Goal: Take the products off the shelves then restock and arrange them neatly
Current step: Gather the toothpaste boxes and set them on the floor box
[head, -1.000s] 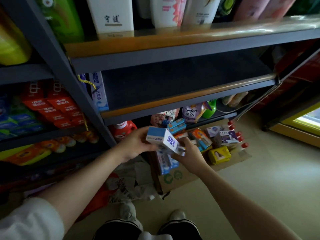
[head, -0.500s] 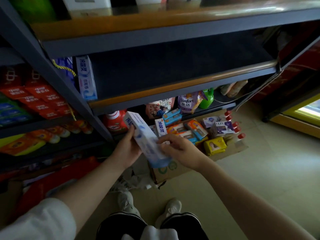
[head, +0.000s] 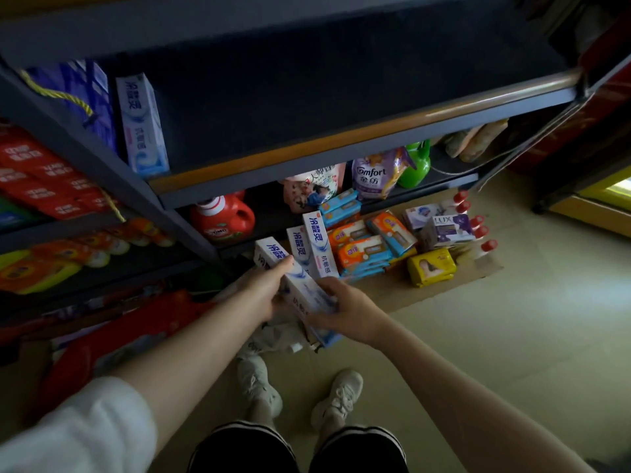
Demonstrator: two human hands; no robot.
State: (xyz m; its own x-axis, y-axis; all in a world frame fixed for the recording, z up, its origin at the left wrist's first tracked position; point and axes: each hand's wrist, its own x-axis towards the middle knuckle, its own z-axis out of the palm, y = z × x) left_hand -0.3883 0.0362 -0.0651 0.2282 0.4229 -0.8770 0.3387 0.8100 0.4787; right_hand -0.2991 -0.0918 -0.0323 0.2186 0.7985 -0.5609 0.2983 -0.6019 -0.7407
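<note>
Left hand (head: 263, 288) grips the upper end of a white and blue toothpaste box (head: 293, 285), fingers curled over its edge; the right hand (head: 345, 308) holds the lower end of that same box, thumb on top. Both forearms reach in from 7 and 5 o'clock, meeting near the middle of the view, and the box lies tilted between them, its top toward 11 o'clock.

At 9 o'clock, red cartons (head: 44, 175) fill a side shelf, with orange and yellow packs (head: 68, 257) on the shelf beneath. Toward 10 o'clock, 1 matching toothpaste box on the shelf (head: 141, 124) stands upright at the left end of the dark middle shelf (head: 341, 138), just beside a blue bag (head: 85, 93) with a yellow cord. Below that shelf stands a red detergent jug (head: 222, 220). Just beyond the hands, 2 more toothpaste boxes (head: 312, 247) stand upright, touching each other. Toward 2 o'clock, a flat cardboard sheet (head: 392, 288) on the floor carries orange soap packs (head: 362, 247), a purple soap box (head: 447, 230), a yellow soap bar (head: 432, 268) and red-capped bottles (head: 478, 223). A purple softener pouch (head: 375, 172) and a green bottle (head: 415, 162) sit on the lowest shelf. Pale tiled floor (head: 512, 336) fills the right side; 2 white shoes (head: 297, 394) show at 6 o'clock.
</note>
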